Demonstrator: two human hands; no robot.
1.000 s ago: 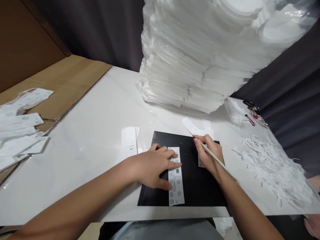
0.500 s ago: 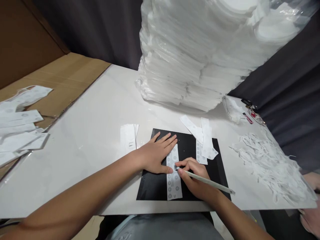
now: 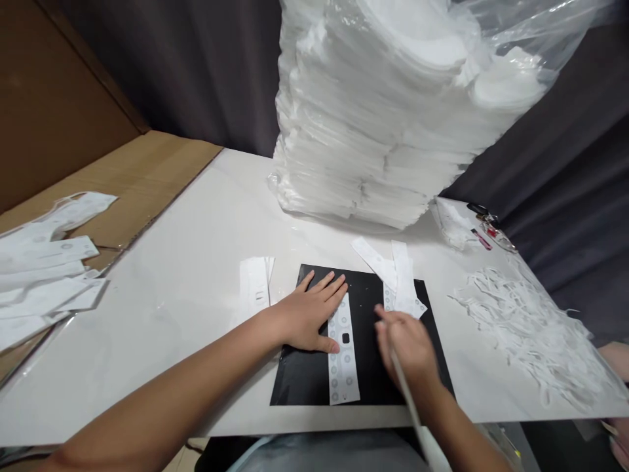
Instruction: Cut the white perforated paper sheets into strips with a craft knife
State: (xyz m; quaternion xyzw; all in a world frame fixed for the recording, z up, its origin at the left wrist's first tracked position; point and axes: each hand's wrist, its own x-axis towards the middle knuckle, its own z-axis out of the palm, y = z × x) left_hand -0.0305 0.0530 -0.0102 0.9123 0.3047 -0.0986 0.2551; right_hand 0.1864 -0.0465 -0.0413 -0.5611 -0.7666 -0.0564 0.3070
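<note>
Down on the black mat (image 3: pixel 368 383), the left hand (image 3: pixel 312 319) lies splayed, thumb on the printed white strip (image 3: pixel 345 377), a dark square (image 3: pixel 345 338) midway along it! To the strip's right, the blurred right hand (image 3: pixel 410 344) grips a slim pale tool (image 3: pixel 407 393). Farther out, loose strips (image 3: pixel 403 272) overlap the mat's far edge, white cords (image 3: pixel 535 334) tangle rightward, a bagged stack (image 3: pixel 363 124) towers behind.

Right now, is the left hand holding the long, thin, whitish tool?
No, the right hand holds that tool; the left hand lies spread.
</note>
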